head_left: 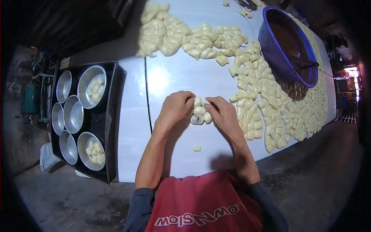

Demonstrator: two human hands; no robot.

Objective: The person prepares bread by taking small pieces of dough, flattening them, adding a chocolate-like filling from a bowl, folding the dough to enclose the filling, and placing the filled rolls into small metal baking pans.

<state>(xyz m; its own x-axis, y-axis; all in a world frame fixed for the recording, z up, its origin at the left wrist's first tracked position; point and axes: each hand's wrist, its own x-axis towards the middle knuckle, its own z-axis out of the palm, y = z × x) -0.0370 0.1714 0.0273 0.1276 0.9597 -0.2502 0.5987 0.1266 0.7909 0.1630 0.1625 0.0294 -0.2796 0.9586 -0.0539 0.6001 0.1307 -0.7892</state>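
Observation:
A small cluster of pale dough pieces (pixel 199 110) lies on the white tabletop between my two hands. One piece at its near left shows a reddish-brown filling (pixel 197 119). My left hand (pixel 177 107) comes in from the left, its fingers curled and pinched against dough at the cluster's far side. From the right, my right hand (pixel 222 112) closes thumb and fingers on a whitish dough piece (pixel 206 102) at the far right of the cluster. Parts of both grips are hidden by the fingers. A tiny dough scrap (pixel 197 148) sits nearer to me.
At the left, a black tray (pixel 112 127) holds several round metal pans (pixel 74 116); two contain dough pieces. Many cut dough pieces (pixel 251 81) cover the table's far side and right. A blue tub (pixel 266 38) with brown contents and a stick stands among them.

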